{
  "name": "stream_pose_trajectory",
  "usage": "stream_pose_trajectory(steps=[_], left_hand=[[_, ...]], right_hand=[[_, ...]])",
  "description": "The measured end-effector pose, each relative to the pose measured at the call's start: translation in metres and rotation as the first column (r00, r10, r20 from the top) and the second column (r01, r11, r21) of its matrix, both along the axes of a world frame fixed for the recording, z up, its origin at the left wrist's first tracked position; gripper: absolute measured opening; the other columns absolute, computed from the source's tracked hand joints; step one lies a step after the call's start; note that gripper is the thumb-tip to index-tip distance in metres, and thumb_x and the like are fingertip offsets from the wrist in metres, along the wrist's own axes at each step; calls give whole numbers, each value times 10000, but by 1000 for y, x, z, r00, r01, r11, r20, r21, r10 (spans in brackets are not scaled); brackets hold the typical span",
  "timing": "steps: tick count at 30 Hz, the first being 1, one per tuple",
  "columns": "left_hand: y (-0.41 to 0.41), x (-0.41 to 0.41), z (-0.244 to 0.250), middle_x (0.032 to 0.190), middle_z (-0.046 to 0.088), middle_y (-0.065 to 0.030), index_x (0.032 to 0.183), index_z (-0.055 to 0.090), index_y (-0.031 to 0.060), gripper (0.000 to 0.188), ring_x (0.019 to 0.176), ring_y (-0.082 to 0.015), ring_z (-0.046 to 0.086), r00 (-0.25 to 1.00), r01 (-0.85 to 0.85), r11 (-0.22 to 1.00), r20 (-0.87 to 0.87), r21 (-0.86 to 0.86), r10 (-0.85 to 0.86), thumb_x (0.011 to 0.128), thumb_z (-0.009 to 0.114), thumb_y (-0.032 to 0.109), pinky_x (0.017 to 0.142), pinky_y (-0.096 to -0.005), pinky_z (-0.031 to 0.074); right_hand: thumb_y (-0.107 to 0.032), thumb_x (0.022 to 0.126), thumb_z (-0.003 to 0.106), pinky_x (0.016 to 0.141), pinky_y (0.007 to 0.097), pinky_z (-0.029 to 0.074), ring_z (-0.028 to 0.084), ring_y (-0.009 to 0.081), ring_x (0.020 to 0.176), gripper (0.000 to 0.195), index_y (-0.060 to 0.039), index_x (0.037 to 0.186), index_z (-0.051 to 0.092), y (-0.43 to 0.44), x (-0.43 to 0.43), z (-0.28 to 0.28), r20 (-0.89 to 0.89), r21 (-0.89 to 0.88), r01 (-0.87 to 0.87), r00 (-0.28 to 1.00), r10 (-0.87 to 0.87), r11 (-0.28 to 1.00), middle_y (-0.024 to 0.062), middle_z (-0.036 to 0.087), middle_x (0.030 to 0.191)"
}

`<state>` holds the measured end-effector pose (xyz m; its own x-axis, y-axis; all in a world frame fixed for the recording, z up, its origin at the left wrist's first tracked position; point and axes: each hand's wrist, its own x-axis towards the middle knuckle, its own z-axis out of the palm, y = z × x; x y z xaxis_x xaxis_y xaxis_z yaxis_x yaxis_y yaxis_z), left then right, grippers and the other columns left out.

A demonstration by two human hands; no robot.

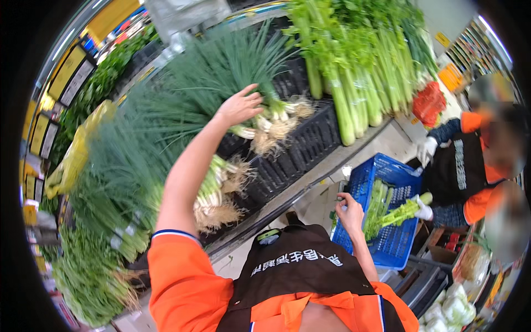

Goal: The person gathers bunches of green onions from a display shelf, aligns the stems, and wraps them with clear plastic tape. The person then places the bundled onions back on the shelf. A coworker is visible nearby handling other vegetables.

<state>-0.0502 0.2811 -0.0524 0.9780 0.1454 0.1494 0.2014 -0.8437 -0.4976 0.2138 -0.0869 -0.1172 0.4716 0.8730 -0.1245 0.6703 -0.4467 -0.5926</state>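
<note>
My left hand (241, 107) reaches over bunches of green onions (278, 112), palm down with fingers apart, at or just above the leaves beside the white, rooted ends. These bunches lie in a black plastic crate (296, 153); more rooted green onions (215, 195) lie nearer me, under my left forearm. Off to the right, my right hand (349, 209) is raised beside a blue plastic basket (408, 249), fingers curled; a small dark green bit shows near its fingertips, and whether it is gripped is unclear. Celery stalks (377, 203) lie in the basket.
Upright celery (352, 95) lines the shelf beyond the crate. At right, a co-worker in white gloves (424, 208) holds celery over the basket. Leafy greens (87, 274) and a yellow plastic bag (79, 149) are at left. The shelf edge (269, 220) runs diagonally before me.
</note>
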Motion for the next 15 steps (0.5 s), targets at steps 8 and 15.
stream_pose_trajectory(steps=[8, 15], left_hand=[[-186, 30, 13, 1345, 459, -86, 1162, 599, 143, 437, 1345, -288, 300, 696, -329, 873, 532, -361, 482, 735, 567, 53, 1129, -474, 175], [-324, -126, -21, 1061, 548, -151, 1120, 544, 37, 345, 1004, -300, 537, -44, -359, 578, 632, -733, 774, 796, 629, 123, 909, -394, 406]], right_hand=[[13, 785, 592, 744, 227, 433, 523, 66, 738, 446, -44, 1222, 519, 72, -65, 22, -541, 417, -117, 765, 350, 901, -13, 571, 760], [-7, 787, 613, 695, 225, 449, 542, 61, 755, 309, -68, 1090, 608, 88, -163, 44, -555, 369, -581, 488, 674, 725, -12, 579, 773]])
